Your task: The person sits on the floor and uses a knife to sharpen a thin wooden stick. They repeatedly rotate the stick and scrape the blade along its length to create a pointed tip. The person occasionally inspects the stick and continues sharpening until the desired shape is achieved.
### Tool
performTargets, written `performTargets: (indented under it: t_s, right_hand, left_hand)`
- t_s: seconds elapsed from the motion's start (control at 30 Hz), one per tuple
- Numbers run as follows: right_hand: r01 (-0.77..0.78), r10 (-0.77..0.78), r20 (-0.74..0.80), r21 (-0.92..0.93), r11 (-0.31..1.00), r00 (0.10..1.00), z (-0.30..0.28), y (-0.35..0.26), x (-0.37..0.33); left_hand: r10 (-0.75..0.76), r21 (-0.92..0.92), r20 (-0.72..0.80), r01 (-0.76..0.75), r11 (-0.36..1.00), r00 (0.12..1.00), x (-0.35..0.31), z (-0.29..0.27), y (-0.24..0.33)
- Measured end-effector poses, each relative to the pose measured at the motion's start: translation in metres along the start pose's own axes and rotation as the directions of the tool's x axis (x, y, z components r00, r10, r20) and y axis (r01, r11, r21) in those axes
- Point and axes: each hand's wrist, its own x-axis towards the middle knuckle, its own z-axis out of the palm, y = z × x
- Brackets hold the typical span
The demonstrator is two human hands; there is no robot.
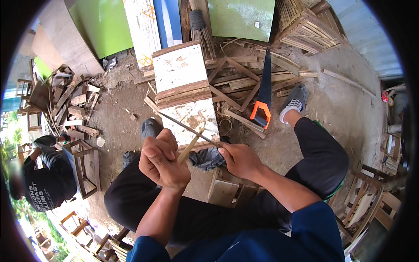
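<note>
My left hand (163, 160) is closed around a thin, pale wood strip (190, 147), whose free end points up and away. My right hand (239, 160) grips a long, narrow knife (187, 127), its handle hidden in the fist. The dark blade slants to the far left and crosses the strip, seemingly against it. Both hands are held above the near end of a low wooden bench (181, 70) with a worn white top and brown cross slats.
A handsaw (263, 94) with an orange handle leans on loose wood strips right of the bench. Offcuts (74, 107) are heaped at left, near a seated person (46, 174) and a wooden frame (83, 168). Behind the bench stand a stick broom (200, 32) and green boards (240, 17).
</note>
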Motion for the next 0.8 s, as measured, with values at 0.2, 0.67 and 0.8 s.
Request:
performTargets:
  t_s: [0.2, 0.67, 0.8]
  right_hand:
    - [-0.027, 0.03, 0.035, -0.081, 0.996, 0.999, -0.004, 0.004, 0.005]
    - [-0.074, 0.074, 0.0, 0.016, 0.997, 0.997, -0.005, 0.006, 0.012]
    - [-0.01, 0.008, -0.04, -0.05, 0.999, 0.999, -0.008, 0.008, 0.012]
  left_hand:
    - [-0.033, -0.008, -0.003, 0.033, 0.999, 0.999, 0.001, 0.001, 0.003]
    - [-0.044, -0.043, -0.031, 0.043, 0.998, 0.999, 0.015, 0.003, -0.005]
    - [-0.075, -0.064, 0.044, 0.078, 0.995, 0.996, 0.012, 0.006, -0.004]
